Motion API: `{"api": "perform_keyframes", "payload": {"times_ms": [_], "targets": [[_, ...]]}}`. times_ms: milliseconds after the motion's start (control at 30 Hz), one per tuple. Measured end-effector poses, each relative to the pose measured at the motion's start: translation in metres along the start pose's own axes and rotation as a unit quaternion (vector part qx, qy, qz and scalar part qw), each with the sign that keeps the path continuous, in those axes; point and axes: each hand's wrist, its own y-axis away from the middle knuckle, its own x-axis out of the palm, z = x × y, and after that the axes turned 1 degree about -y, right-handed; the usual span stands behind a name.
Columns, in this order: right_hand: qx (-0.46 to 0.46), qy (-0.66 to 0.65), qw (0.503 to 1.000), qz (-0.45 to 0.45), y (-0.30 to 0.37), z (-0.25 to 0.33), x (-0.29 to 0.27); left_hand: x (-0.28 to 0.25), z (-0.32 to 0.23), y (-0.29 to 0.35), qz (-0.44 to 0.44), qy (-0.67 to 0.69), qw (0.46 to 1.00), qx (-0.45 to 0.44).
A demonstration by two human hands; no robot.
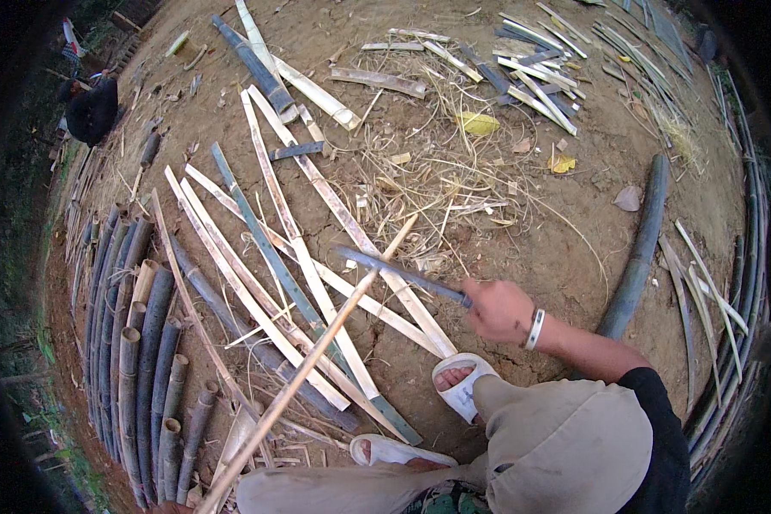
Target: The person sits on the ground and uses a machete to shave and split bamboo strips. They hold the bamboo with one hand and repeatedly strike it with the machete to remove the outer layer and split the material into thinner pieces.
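The right hand (499, 313) is curled tight round the handle of a knife (415, 279), whose blade crosses a long stick (321, 343) near its tip. The stick slants over crisscrossed bamboo strips (274, 218) that crowd the ground before the sandals (464, 390). Only a sliver of the left hand (171, 508) shows, so its grip is unclear. Dark bamboo tubes (152, 334) line the left, shavings (458, 201) litter the ground ahead, and a thick pole (644, 244) lies to the right

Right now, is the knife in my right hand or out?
In: your right hand is closed around one end of the knife, which stretches leftward across the pale stick. Whether they touch, I cannot tell.
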Motion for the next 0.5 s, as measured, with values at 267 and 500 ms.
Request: {"api": "perform_keyframes", "payload": {"times_ms": [267, 500], "targets": [[-0.034, -0.057, 0.998, -0.013, -0.014, 0.011, 0.007, 0.019, 0.011, -0.004, 0.24, 0.123, 0.962, -0.048], [0.018, -0.065, 0.997, 0.028, -0.018, 0.0, 0.004, 0.028, 0.008, 0.006, 0.258, 0.062, 0.962, -0.067]]}}
